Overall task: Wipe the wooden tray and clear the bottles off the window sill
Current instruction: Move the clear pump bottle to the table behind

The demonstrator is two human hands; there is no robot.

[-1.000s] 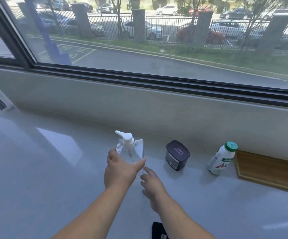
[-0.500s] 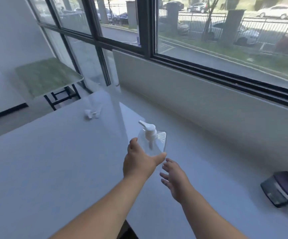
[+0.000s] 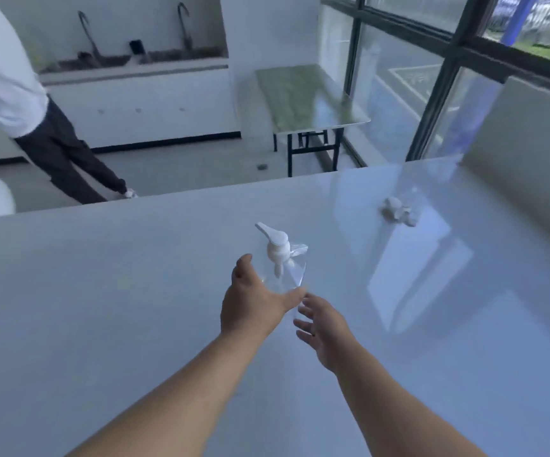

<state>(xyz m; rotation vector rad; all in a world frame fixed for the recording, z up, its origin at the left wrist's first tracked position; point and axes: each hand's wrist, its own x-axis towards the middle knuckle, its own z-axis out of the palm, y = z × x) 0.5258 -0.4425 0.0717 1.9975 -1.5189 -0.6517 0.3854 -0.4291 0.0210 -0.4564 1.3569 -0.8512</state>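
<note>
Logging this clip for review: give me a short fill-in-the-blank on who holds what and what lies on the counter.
1. The clear pump bottle is held in the ____ hand.
2. The right hand is open, its fingers spread just ____ the bottle.
3. The bottle's pump head is ____ in colour.
4. Far right on the white counter lies a crumpled white ____.

Missing words: left; below; white; tissue

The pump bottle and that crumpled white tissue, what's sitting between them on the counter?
Nothing: in the head view only bare, glossy counter separates the pump bottle from the crumpled tissue.
</note>
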